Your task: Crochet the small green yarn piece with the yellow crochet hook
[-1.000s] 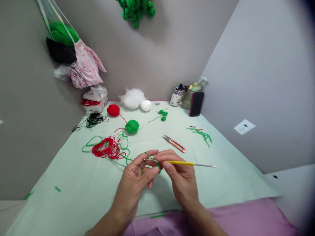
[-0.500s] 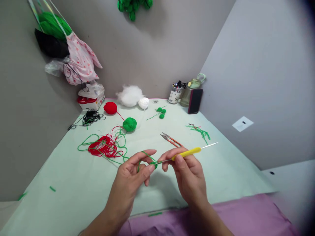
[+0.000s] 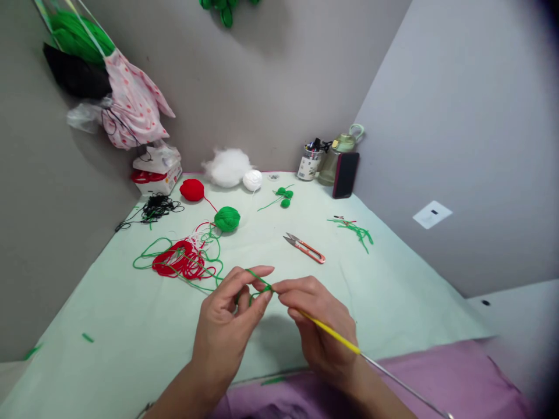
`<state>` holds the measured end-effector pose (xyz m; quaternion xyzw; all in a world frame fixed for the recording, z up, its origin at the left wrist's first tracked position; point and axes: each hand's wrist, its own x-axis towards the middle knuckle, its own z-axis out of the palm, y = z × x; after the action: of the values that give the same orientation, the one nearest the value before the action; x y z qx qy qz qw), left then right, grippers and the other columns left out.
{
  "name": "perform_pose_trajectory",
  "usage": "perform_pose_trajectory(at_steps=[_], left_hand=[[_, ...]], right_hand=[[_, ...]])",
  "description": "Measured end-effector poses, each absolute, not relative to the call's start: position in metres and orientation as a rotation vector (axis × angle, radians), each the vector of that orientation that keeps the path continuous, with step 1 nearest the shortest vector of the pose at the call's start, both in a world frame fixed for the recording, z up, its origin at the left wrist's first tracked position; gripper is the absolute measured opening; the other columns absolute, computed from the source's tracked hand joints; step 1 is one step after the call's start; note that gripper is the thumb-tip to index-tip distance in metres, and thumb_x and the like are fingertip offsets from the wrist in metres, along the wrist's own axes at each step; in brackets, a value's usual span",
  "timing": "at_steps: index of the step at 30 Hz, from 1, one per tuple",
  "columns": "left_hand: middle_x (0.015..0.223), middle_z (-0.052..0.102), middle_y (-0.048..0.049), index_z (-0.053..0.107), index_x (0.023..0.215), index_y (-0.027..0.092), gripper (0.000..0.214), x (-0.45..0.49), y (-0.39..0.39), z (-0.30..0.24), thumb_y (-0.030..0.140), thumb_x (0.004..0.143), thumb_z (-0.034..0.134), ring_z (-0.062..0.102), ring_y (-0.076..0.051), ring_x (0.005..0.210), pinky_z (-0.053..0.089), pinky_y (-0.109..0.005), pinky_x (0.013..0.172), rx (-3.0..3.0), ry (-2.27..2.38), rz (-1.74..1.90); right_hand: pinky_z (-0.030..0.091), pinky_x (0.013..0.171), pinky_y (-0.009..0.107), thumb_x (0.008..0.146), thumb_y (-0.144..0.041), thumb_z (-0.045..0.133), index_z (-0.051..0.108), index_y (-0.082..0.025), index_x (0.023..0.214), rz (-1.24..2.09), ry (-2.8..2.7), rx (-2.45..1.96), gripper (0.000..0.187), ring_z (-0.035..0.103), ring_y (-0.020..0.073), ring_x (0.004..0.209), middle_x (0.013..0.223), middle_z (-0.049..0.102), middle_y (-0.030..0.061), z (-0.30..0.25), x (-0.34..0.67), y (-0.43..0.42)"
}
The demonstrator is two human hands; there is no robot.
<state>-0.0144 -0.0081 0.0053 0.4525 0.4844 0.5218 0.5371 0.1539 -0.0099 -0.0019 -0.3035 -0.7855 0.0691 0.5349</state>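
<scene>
Between thumb and fingers, my left hand (image 3: 231, 314) pinches a small green crochet piece (image 3: 266, 289), with green yarn (image 3: 257, 278) stretched over its index finger. My right hand (image 3: 323, 326) is closed around a crochet hook (image 3: 334, 334) with a yellow handle; its metal shaft points down to the lower right. The right fingertips meet the green piece, and the hook's working tip is hidden there. Beyond the hands lie orange-handled thread snips (image 3: 305, 248). A green yarn ball (image 3: 227, 219) sits farther back, near a red yarn tangle (image 3: 181, 260) with green strands over it.
Along the back stand a red yarn ball (image 3: 192, 190), white stuffing (image 3: 227, 167), a white yarn ball (image 3: 252, 180), a pen cup (image 3: 308, 164), a bottle (image 3: 329, 167) and a phone (image 3: 346, 176). Green scraps (image 3: 357, 231) lie right; black yarn (image 3: 158, 209) lies left. Bags (image 3: 133, 105) hang on the wall.
The yellow hook has swung from pointing up right to pointing down right in my right hand. My right fingertips have come up against the green piece. The view has shifted slightly.
</scene>
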Motion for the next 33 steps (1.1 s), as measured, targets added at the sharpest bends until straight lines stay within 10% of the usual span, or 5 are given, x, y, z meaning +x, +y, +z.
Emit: perform_pose_trajectory(at_steps=[5, 9, 19, 26, 33], left_hand=[[0.078, 0.057, 0.0047, 0.083, 0.122, 0.03, 0.047, -0.012, -0.005, 0.01, 0.033, 0.076, 0.094, 0.04, -0.004, 0.053, 0.039, -0.017, 0.051, 0.729, 0.832, 1.091], [0.072, 0.052, 0.0069, 0.088, 0.109, 0.022, 0.033, -0.015, 0.001, 0.014, 0.026, 0.076, 0.093, 0.021, 0.001, 0.046, 0.031, -0.014, 0.044, 0.57, 0.773, 1.055], [0.086, 0.066, 0.0016, 0.087, 0.111, 0.03, 0.036, -0.004, -0.004, 0.005, 0.031, 0.076, 0.096, 0.052, -0.005, 0.06, 0.045, -0.015, 0.054, 0.746, 0.885, 1.199], [0.06, 0.044, 0.0105, 0.089, 0.097, 0.018, 0.03, -0.01, 0.004, 0.01, 0.027, 0.069, 0.099, 0.014, 0.001, 0.046, 0.032, -0.012, 0.044, 0.459, 0.763, 1.068], [0.088, 0.069, -0.0003, 0.089, 0.104, 0.027, 0.028, -0.006, -0.002, 0.006, 0.03, 0.076, 0.094, 0.05, -0.005, 0.058, 0.042, -0.015, 0.054, 0.741, 0.888, 1.135]], right_hand=[[0.065, 0.081, 0.032, 0.103, -0.011, 0.06, 0.074, -0.022, 0.122, -0.103, -1.918, -0.751, 0.026, 0.077, 0.0217, 0.098, 0.108, 0.079, 0.0112, -0.01, 0.153, -0.01], [0.062, 0.072, 0.03, 0.106, -0.014, 0.056, 0.077, -0.025, 0.112, 0.466, -1.537, -0.808, 0.025, 0.072, 0.0171, 0.081, 0.094, 0.076, 0.0049, -0.007, 0.154, -0.009], [0.064, 0.08, 0.032, 0.1, -0.006, 0.063, 0.077, -0.029, 0.124, 0.423, -1.629, -0.818, 0.036, 0.077, 0.0206, 0.097, 0.109, 0.081, 0.0076, -0.013, 0.148, -0.01], [0.061, 0.075, 0.03, 0.102, -0.008, 0.061, 0.08, -0.028, 0.113, 0.5, -1.48, -0.847, 0.029, 0.072, 0.0167, 0.083, 0.095, 0.078, 0.0042, -0.009, 0.156, -0.009], [0.058, 0.071, 0.029, 0.102, -0.025, 0.069, 0.084, -0.026, 0.101, 0.853, -1.347, -0.78, 0.015, 0.07, 0.0165, 0.08, 0.094, 0.08, 0.0052, -0.005, 0.153, -0.002]])
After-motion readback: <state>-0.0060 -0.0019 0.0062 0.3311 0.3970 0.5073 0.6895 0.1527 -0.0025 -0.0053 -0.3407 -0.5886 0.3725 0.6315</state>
